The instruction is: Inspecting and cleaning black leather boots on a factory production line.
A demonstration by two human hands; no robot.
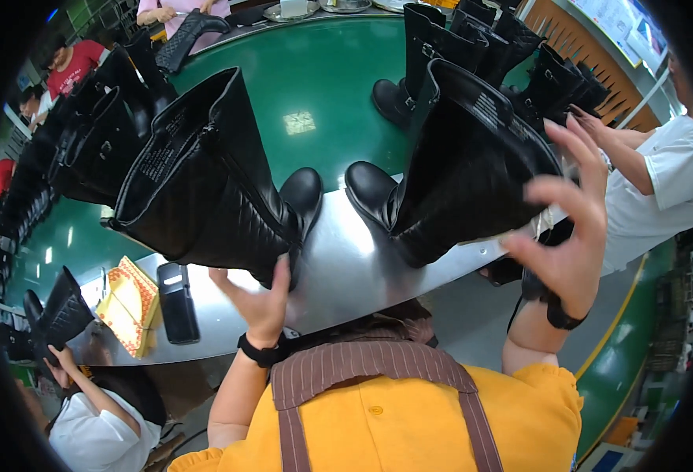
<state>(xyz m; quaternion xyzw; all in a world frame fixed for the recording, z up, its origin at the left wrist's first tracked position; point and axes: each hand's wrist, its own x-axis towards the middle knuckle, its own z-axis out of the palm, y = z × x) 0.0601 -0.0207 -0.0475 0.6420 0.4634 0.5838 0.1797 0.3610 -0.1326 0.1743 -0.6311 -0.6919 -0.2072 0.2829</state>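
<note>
Left boot [205,204] and right boot [472,165] stand mouths-up on the desk [346,279], seemingly set one per hand for easy reach, while I see left hand [264,315] and right hand [584,244] beside them, fingers apart.

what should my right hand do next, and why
Probably ease the right hand in to steady the right boot by its upper shaft: the fingers are spread wide beside it and not closed on it, while the left hand is open by the heel of the left boot.
</note>
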